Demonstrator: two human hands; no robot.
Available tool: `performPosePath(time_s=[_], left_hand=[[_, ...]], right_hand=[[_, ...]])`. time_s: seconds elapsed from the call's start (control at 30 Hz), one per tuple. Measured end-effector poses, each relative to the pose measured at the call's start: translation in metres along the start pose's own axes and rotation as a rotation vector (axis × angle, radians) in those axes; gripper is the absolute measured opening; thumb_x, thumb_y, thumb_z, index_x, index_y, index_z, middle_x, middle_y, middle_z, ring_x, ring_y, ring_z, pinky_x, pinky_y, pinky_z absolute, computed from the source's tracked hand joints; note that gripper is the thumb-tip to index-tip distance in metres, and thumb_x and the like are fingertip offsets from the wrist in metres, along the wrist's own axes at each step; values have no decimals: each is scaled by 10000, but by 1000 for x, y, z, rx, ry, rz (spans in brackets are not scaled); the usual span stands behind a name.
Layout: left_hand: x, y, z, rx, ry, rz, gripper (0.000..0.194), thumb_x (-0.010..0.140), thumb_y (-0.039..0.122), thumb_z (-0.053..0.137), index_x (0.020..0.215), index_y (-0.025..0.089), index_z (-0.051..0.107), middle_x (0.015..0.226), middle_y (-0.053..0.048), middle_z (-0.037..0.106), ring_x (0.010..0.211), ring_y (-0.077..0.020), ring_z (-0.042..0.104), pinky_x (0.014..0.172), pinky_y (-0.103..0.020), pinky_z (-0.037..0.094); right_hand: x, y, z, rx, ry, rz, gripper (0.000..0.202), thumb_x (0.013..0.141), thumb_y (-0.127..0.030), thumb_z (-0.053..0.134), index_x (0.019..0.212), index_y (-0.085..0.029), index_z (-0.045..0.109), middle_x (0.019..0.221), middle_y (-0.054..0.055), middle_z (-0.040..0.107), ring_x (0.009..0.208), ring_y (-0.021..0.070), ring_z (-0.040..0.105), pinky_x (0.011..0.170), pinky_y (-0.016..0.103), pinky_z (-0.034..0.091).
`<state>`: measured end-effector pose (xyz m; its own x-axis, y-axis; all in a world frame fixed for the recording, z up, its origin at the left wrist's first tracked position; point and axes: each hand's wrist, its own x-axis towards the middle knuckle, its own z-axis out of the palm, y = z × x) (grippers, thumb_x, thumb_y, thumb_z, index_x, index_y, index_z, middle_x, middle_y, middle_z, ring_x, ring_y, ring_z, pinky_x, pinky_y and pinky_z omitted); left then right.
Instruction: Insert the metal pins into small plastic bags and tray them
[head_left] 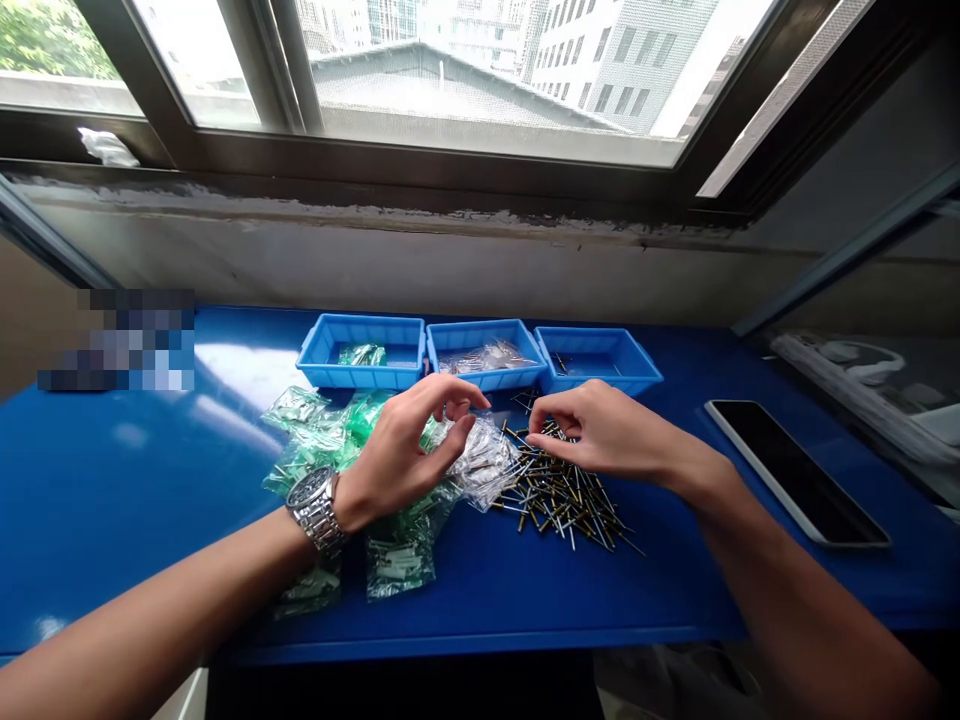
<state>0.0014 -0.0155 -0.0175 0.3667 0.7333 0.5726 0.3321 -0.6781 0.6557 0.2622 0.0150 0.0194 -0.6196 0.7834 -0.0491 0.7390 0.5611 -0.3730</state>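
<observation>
My left hand [411, 450], with a metal watch [316, 508] on its wrist, hovers over small plastic bags. Its fingers are curved, with a gap between thumb and forefinger and nothing visible between them. Beneath it lie green-tinted bags [319, 450] with pale slim parts inside, and clear bags [484, 460] whose contents are hard to make out. My right hand [600, 430] is at the upper part of a loose heap of thin metal pins with brass-coloured ends [562, 495]. Its thumb and forefinger are pinched together; whatever is between them is too small to tell.
Three blue trays stand along the back: the left tray [360, 378] holds green bags, the middle tray [487, 380] clear bags, the right tray [607, 384] a few dark pins. A phone [799, 470] lies at the right on the blue table [150, 500]. Behind is a window.
</observation>
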Motion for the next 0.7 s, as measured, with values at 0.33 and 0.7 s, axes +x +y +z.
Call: performPosePath(time_s=[0.33,0.7], left_hand=[[-1,-1,0,-3,-26,-1,125,992,153,580,1090,194,646,965,-43,703,842,-161,646,737,-326,551],[-1,0,1,-21,-55,3,133,998,144,574,1097,182,654,977,-49,711,854,-159,651,744,-323,561]], right_hand=[[3,-5,11,-8,17,11,116,865,-266,697,777,-212,752,559,-28,580,473,107,477,475,254,282],[5,-12,15,-40,48,18,123,839,-230,664,745,-219,743,595,-24,616,520,115,524,502,248,325]])
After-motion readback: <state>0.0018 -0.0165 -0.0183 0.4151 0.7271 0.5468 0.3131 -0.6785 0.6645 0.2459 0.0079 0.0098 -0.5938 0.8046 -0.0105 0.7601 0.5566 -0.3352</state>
